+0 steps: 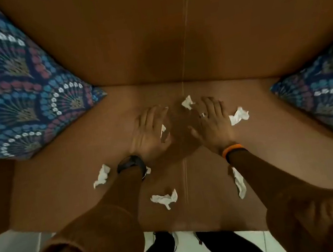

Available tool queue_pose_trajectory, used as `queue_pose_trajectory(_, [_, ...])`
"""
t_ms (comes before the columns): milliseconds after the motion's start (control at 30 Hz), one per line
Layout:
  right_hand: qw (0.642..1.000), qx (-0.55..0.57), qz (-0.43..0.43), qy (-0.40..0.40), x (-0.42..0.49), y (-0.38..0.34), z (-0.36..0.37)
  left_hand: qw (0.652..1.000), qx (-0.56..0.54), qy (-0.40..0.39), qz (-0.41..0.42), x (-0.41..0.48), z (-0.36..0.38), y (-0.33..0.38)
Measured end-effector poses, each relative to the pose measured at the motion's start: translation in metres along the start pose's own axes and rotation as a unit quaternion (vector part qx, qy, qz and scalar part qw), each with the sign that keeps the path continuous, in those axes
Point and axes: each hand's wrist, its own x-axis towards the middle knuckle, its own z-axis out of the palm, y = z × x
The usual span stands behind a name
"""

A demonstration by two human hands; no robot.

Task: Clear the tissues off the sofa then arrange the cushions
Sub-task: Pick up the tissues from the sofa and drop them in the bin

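Both my hands lie flat, palms down, on the brown sofa seat [66,160]. My left hand [151,132] has its fingers apart, and a scrap of white tissue [162,129] shows at its thumb side. My right hand [213,121], with a ring, is spread too. Its fingertips are beside a crumpled tissue [186,102], and another tissue [239,115] lies just right of it. Further crumpled tissues lie nearer me: one [102,175] left of my left wrist, one [164,199] between my forearms, one [239,181] partly under my right forearm.
A blue patterned cushion [15,93] leans at the sofa's left end and a matching cushion [327,100] at the right end. The brown backrest [170,30] rises behind the seat. Pale floor [12,251] and my dark trouser legs show below the seat's front edge.
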Motion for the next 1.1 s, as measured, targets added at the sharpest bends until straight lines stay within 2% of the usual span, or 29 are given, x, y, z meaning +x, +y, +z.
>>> queue_pose_trajectory(133, [0.999, -0.035, -0.026, 0.027, 0.017, -0.004, 0.041, 0.998, 0.051, -0.029, -0.021, -0.013, 0.040, -0.016])
queue_pose_trajectory(333, [0.998, -0.064, -0.005, 0.011, 0.026, 0.004, 0.065, 0.996, -0.023, -0.056, -0.061, -0.019, 0.063, -0.012])
queue_pose_trajectory(467, [0.996, -0.056, -0.019, 0.069, 0.005, 0.020, 0.059, 0.996, -0.067, -0.006, -0.052, -0.017, 0.066, 0.012])
queue_pose_trajectory(567, [0.995, -0.043, -0.002, 0.089, -0.024, 0.042, 0.044, 0.998, -0.061, 0.016, -0.017, -0.017, 0.063, 0.037])
queue_pose_trajectory(667, [0.996, -0.030, 0.077, 0.044, -0.048, 0.067, 0.031, 0.999, -0.037, 0.022, 0.005, -0.015, 0.060, 0.065])
queue_pose_trajectory(733, [0.995, -0.009, 0.098, 0.011, -0.056, 0.082, 0.029, 0.999, -0.037, 0.004, 0.024, -0.011, 0.067, 0.081])
queue_pose_trajectory(867, [0.996, 0.020, 0.085, -0.023, -0.058, 0.104, 0.032, 0.992, -0.079, -0.050, 0.079, -0.011, 0.098, 0.114])
queue_pose_trajectory(967, [0.998, 0.029, 0.061, -0.002, -0.066, 0.110, 0.033, 0.984, -0.114, -0.075, 0.112, -0.023, 0.122, 0.144])
queue_pose_trajectory(1100, [0.999, 0.034, 0.034, 0.000, -0.082, 0.114, 0.022, 0.980, -0.101, -0.073, 0.158, -0.045, 0.135, 0.176])
